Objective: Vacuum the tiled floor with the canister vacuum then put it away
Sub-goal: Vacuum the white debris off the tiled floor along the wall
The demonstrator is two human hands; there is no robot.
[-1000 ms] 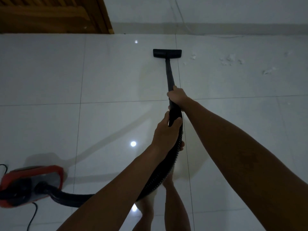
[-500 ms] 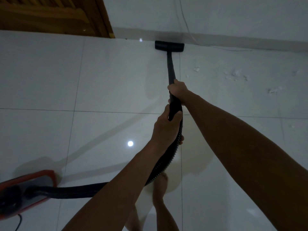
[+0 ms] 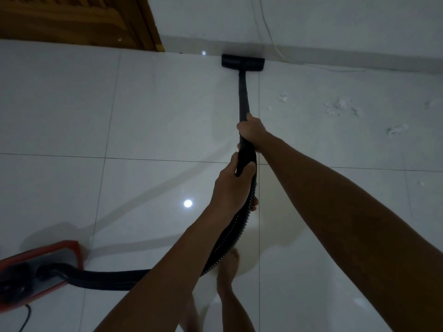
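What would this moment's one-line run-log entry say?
step: vacuuming | left hand: grips hose end | right hand: grips wand | floor head: at wall base | white scraps: remaining, right

I can read no text, label, brand, number or sign here. The red canister vacuum (image 3: 38,271) at the lower left edge of the tiled floor (image 3: 143,116) shows no lettering I can make out in this dim view.
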